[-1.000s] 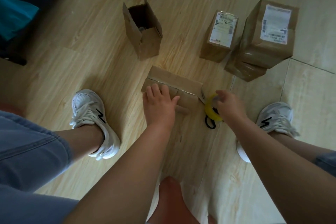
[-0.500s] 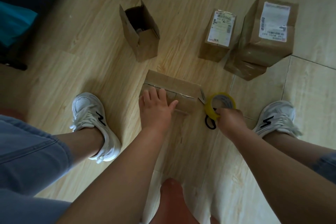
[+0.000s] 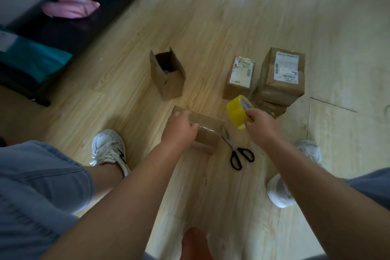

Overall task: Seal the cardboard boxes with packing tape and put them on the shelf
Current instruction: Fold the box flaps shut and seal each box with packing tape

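While the left hand [image 3: 181, 130] rests on the cardboard box [image 3: 207, 132] at the centre of the frame, its fingers are curled over the far left edge and its thumb lies toward the shiny taped seam on top. The box lies flat on the wooden floor [image 3: 211, 27]. Right of it, the right hand [image 3: 260, 125] pinches the roll of yellow tape [image 3: 237, 112], held up near the box's far right corner; the two hands are apart. Scissors [image 3: 238, 152] lie on the floor with their blade tips just beside the box's right edge and their black handles toward the bottom of the frame.

Above the box stands an open box [image 3: 168, 74], flaps up, with a band of floor between them. Right of that are a small labelled box [image 3: 239, 78] and a stack of labelled boxes [image 3: 282, 76], close together. A left shoe [image 3: 109, 148] and a right shoe [image 3: 278, 194] flank the work. Floorboards stretch across the upper middle and right. In the upper left, a dark low unit [image 3: 69, 34] carries a pink parcel [image 3: 69, 6] and teal parcels [image 3: 35, 59]; its edge runs diagonally.
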Available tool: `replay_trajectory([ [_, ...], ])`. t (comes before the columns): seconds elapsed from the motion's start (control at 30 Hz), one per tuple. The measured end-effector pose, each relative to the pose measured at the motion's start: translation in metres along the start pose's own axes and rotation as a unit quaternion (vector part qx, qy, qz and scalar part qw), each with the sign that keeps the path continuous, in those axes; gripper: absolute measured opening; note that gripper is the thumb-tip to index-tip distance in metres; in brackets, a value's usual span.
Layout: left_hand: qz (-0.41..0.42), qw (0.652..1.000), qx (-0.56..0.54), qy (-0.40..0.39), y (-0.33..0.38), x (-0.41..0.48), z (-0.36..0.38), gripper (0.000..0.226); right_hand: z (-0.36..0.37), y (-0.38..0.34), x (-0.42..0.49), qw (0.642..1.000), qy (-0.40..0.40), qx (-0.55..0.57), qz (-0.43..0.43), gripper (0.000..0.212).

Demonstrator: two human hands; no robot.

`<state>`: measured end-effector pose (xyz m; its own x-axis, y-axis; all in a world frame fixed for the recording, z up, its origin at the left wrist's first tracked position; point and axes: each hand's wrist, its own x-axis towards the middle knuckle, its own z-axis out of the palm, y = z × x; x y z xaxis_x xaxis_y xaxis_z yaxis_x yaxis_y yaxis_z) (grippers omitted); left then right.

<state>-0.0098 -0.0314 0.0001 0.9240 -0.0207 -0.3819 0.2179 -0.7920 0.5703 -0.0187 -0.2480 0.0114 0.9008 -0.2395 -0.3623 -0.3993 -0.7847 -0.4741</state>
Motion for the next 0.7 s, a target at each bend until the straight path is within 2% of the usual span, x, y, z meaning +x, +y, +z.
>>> replay_trajectory([
  [0.2,0.066,0.979,-0.187,0.052,0.036,-0.018,-0.051,0.033,-0.02,-0.046,-0.028,0.993,0.015,0.08,-0.086,0.031],
  [0.33,0.092,0.956,-0.266,0.083,0.043,-0.025,-0.077,0.034,-0.034,-0.071,-0.043,0.984,-0.004,0.112,-0.135,0.026],
  [0.47,0.099,0.952,-0.281,0.076,0.046,-0.027,-0.085,0.036,-0.044,-0.081,-0.05,0.978,-0.026,0.134,-0.159,0.023],
  [0.6,0.098,0.949,-0.283,0.102,0.045,-0.025,-0.082,0.021,-0.044,-0.085,-0.054,0.977,-0.041,0.113,-0.176,0.024],
  [0.7,0.097,0.951,-0.274,0.104,0.044,-0.026,-0.082,0.021,-0.042,-0.086,-0.054,0.976,-0.049,0.109,-0.18,0.025],
])
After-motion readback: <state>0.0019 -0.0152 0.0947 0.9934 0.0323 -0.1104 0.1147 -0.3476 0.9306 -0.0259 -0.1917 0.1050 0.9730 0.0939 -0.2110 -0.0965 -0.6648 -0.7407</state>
